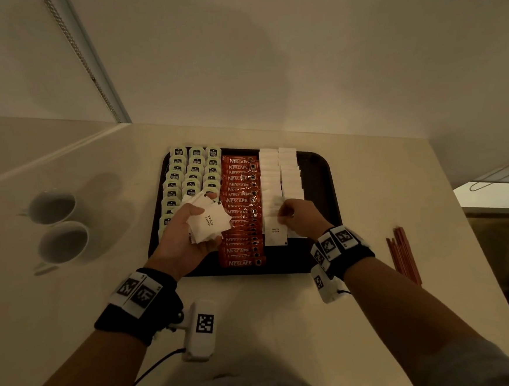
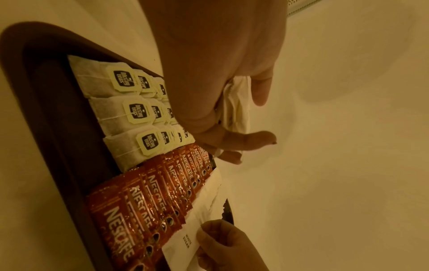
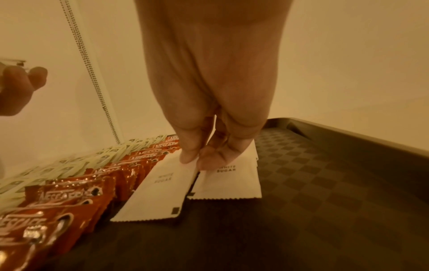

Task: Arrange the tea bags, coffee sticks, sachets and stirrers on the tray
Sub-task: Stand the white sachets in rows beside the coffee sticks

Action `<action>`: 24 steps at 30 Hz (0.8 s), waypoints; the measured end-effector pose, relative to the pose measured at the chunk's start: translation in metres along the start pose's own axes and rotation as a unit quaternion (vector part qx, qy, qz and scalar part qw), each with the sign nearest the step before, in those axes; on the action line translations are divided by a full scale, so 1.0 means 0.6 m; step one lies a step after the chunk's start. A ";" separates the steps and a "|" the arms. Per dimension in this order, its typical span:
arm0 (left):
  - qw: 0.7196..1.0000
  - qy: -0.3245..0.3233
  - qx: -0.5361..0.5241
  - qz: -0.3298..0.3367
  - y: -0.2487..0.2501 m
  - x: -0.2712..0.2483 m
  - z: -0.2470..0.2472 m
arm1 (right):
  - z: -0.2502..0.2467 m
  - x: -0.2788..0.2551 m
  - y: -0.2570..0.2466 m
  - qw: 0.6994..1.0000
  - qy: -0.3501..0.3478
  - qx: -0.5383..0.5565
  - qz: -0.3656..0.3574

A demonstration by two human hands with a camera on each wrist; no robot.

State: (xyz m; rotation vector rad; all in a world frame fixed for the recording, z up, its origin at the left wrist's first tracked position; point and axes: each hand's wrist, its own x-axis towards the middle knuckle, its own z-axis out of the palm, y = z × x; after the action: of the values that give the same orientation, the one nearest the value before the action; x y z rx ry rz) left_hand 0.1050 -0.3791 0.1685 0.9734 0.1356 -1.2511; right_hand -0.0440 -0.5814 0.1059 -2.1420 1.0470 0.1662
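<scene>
The dark tray is lying on the counter, its floor chequered. Tea bags with pale tags are sitting in three overlapping columns along its left side. Just beside them, red Nescafe sticks are running in one overlapping column from far edge to near edge. White sugar sachets are lying in two columns to the right of the sticks, the nearest one slightly askew. A loose bunch of sachets is being held above the tea bags. The reddish stirrers, seemingly a small bundle, are lying on the counter right of the tray
</scene>
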 end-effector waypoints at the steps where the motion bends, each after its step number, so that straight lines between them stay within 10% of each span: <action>1: 1.000 -0.003 0.001 0.001 0.000 0.000 0.001 | 0.000 0.001 0.000 1.000 0.000 0.001 0.003; 11: 0.998 0.055 0.034 -0.007 -0.008 0.010 0.004 | -0.002 0.003 -0.008 0.999 0.035 -0.042 0.006; 24: 0.997 0.040 0.061 0.004 0.006 0.008 0.071 | -0.084 -0.051 -0.168 0.970 -0.011 0.159 -0.184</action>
State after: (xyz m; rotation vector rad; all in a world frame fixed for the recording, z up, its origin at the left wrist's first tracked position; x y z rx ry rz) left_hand 0.0925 -0.4116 0.1941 1.1300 0.1188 -1.2255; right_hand -0.0003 -0.5554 0.2110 -1.9892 0.5979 -0.1464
